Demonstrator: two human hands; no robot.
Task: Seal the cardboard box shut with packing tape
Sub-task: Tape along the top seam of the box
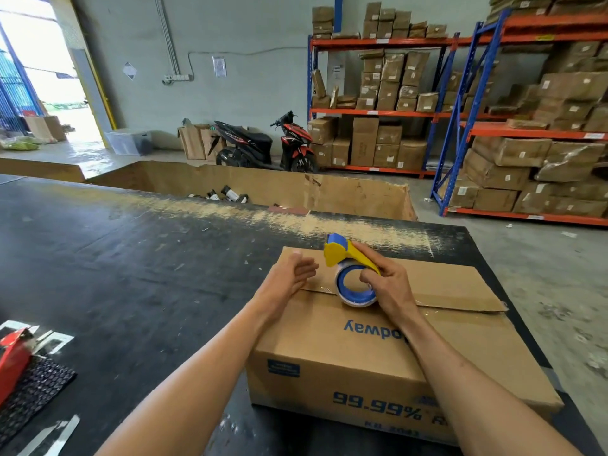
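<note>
Scuffed black worktable [131, 258], matte, flecked with tape scraps. Brown corrugated cardboard box [378, 350] on its near right corner, flaps down, centre seam showing. Right hand [386, 284] grips yellow-and-blue plastic tape dispenser [348, 268], clear roll on seam. Left hand [292, 274] empty, fingers loosely spread, resting on flap.

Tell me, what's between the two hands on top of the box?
In the head view, only bare cardboard and the flap seam of the box lie between the left hand and the tape dispenser held by the right hand.
</note>
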